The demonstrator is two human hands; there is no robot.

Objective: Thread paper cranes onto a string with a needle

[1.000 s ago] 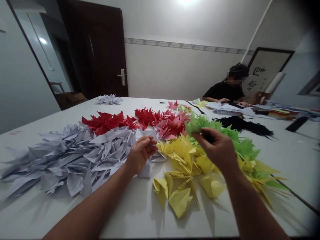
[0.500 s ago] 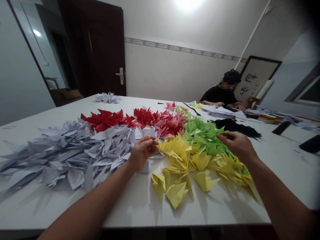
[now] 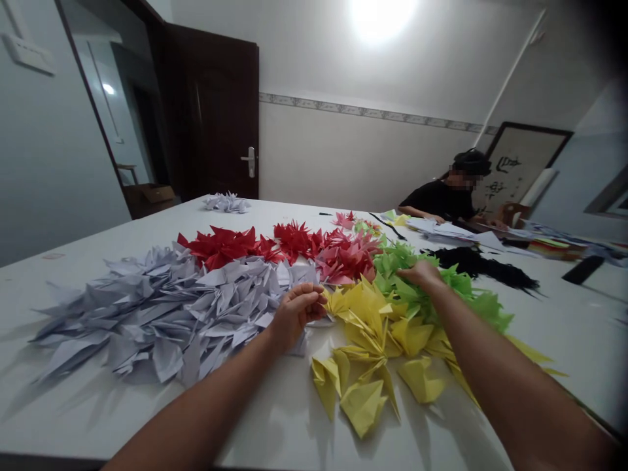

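My left hand (image 3: 301,313) is closed, thumb against curled fingers, between the white folded-paper pieces (image 3: 226,294) and the yellow folded-paper pieces (image 3: 366,314). Whatever it pinches, if anything, is too small to make out. My right hand (image 3: 420,275) reaches over the green folded-paper pieces (image 3: 454,288), its slightly blurred fingers pressed together at the pile's left part. Whether a green piece is between them is hidden. Several yellow pieces lie apart in front of both hands, one of them a loose pointed piece (image 3: 363,404).
Behind the white pile lie red paper pieces (image 3: 220,247) and pink ones (image 3: 348,255). Black strands (image 3: 483,269) and a black object (image 3: 583,269) lie to the right on the white table (image 3: 275,418). Across it, a person (image 3: 441,196) sits beside paper sheets (image 3: 441,229).
My right hand has moved left and down into the green pieces. My left hand keeps its closed pose near the yellow pieces. The whole view has shifted slightly.
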